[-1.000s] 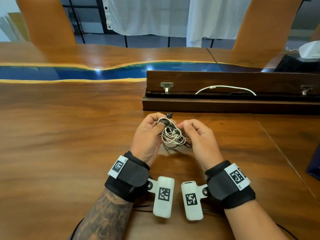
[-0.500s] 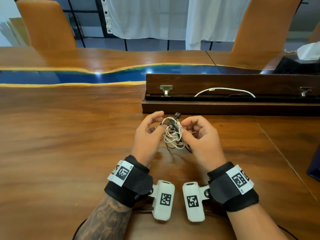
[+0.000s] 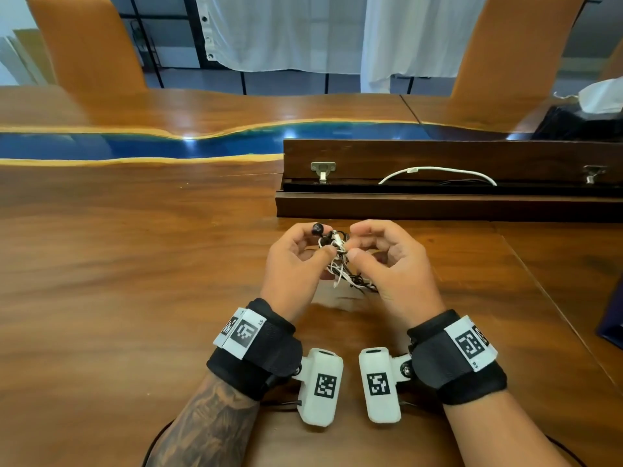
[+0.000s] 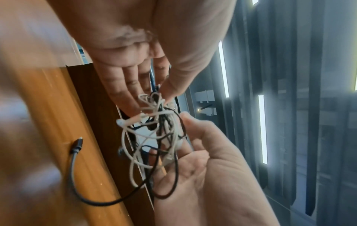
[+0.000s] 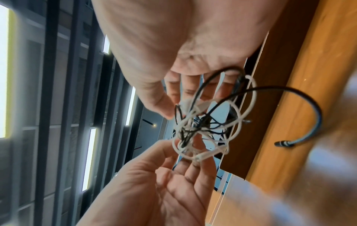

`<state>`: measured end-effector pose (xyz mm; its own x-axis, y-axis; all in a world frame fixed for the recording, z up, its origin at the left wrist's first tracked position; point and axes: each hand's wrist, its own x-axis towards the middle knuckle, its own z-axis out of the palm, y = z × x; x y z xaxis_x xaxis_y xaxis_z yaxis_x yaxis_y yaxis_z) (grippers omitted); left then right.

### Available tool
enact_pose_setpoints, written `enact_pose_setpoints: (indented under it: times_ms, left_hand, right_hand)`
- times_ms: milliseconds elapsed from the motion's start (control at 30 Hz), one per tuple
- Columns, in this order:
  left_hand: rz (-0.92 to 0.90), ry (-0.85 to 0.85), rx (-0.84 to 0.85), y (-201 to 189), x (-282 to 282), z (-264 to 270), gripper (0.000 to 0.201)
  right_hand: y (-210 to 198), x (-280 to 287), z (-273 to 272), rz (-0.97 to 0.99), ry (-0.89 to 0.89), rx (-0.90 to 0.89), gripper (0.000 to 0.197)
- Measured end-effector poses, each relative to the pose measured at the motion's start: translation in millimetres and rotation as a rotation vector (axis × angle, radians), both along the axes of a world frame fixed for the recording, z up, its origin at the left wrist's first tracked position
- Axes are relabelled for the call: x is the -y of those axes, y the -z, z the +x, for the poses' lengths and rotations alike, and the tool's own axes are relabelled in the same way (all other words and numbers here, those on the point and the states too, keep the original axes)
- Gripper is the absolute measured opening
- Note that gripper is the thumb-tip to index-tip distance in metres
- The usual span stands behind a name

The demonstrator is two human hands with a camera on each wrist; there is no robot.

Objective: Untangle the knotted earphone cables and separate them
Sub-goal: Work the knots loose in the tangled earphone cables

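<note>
**Head view: both hands pinch one tangled bundle of earphone cables above the table**

Head view shows the left hand (image 3: 296, 264) and the right hand (image 3: 391, 264) raised side by side over the glossy brown wooden table (image 3: 135, 298), palms turned toward each other. Between them hangs the knotted bundle of white and black earphone cables (image 3: 340, 261), clear of the tabletop, with loose loops trailing toward 6 o'clock. The left hand pinches the bundle's top between thumb and forefinger; a round black earbud (image 3: 317, 228) sticks out just above that pinch, at 11 o'clock from the knot. The right hand pinches the same knot from the 3 o'clock side, its other fingers curled loosely.

In the left wrist view the tangle (image 4: 154, 137) sits between the left thumb tip and fingers, the white and black strands looped through each other. A black cable end with a small plug (image 4: 77, 145) arcs out of the tangle toward 9 o'clock, hanging free in front of the table's edge. The right wrist view shows the same plug (image 5: 284, 143) at 3 o'clock from the knot (image 5: 203, 126).

At 12 o'clock from the hands lies a long dark wooden box (image 3: 438, 203) with its lid open, a white cable (image 3: 438, 170) arching along its inside.
</note>
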<state>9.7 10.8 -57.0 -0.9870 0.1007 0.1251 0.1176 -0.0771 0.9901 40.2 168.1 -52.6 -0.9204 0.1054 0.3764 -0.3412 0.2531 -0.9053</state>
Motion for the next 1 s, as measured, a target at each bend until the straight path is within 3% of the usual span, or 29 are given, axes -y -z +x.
enact_pose_setpoints:
  times_ms: [167,400,633,800,1000]
  left_hand:
    - [0.087,-0.042,0.006,0.4,-2.0,-0.1,0.019]
    - [0.217,-0.052,0.086,-0.1,-2.9,-0.6,0.022]
    - [0.182,0.047,0.077,-7.7,-4.5,3.1,0.05]
    - [0.008,0.012,-0.068,-6.1,-6.3,7.5,0.024]
    - [0.097,-0.093,-0.064,-3.9,-5.4,6.0,0.006]
  right_hand:
    - [0.9,1.8,-0.9,0.02,0.057,0.044,0.01]
    - [1.6,1.6,-0.1,0.036,-0.04,0.11,0.021]
    - [1.3,2.2,-0.6,-0.022,0.003,0.063,0.019]
    - [0.0,3.0,0.6,-0.02,0.015,0.025,0.024]
    - [-3.2,3.7,2.3,-0.067,-0.046,0.07,0.046]
